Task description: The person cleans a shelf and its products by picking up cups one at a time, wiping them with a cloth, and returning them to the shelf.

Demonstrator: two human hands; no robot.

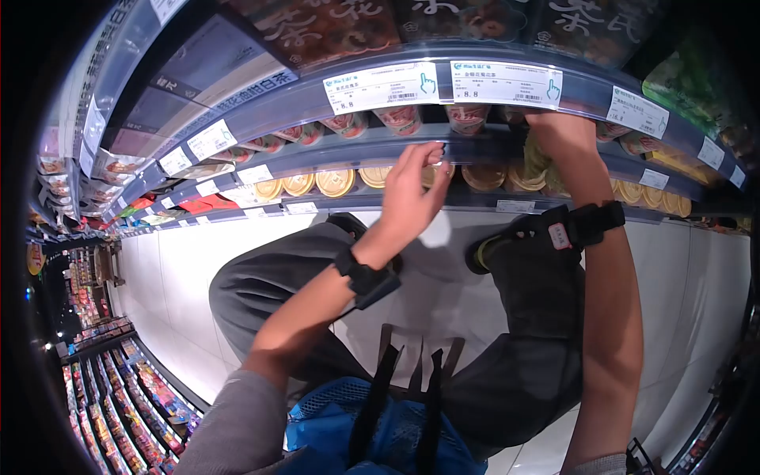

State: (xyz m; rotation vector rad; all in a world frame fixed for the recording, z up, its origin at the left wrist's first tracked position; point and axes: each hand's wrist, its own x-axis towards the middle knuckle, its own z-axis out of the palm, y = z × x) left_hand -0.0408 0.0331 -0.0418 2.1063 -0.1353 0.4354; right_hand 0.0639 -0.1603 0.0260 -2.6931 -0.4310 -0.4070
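My left hand (413,190) is in front of the lower shelf edge, its fingers loosely bent and the thumb apart from them, with nothing seen in it. Gold-lidded containers (336,182) stand on the shelf just behind it. My right hand (564,136) reaches into the shelf above, beneath a price label (507,85); its fingers are hidden by the shelf edge. A yellow-green item (537,161) shows right beside this hand, and I cannot tell whether the hand holds it. Red-and-white cups (397,119) line the same shelf to the left.
Dark packages (328,32) fill the top shelf, with a green bag (693,87) at the right. My bent legs (277,277) and a blue mesh bag (332,419) are below. Pale floor tiles (174,277) lie around. Another stocked rack (119,404) stands at lower left.
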